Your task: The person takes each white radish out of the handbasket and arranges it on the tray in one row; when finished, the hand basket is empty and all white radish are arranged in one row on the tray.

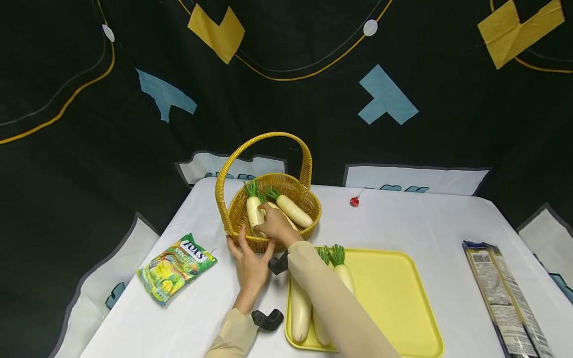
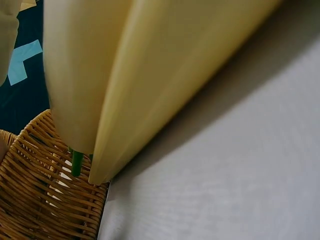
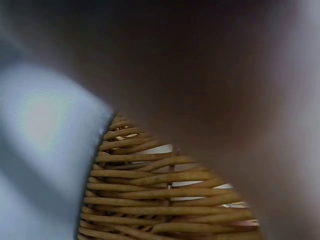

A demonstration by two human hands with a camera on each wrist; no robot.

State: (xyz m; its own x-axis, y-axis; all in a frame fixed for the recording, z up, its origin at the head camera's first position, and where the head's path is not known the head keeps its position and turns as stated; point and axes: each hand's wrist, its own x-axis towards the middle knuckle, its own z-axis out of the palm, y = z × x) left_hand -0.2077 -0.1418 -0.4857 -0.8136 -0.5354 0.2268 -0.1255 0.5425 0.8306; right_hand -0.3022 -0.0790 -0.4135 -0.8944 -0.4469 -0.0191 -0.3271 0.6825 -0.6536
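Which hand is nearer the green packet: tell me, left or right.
Left. The left hand is just right of the green packet, at the near rim of the basket; the right hand is farther off, reaching in over white radishes.

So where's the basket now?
In the head view, the basket stands just left of centre, beyond the yellow tray, with the left hand at its near side.

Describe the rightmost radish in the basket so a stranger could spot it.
On the white table stands a yellow, arch-handled wicker basket. Inside lie white radishes with green tops. This radish slants beyond the right hand and, unlike the others, lies nearest the basket's right wall.
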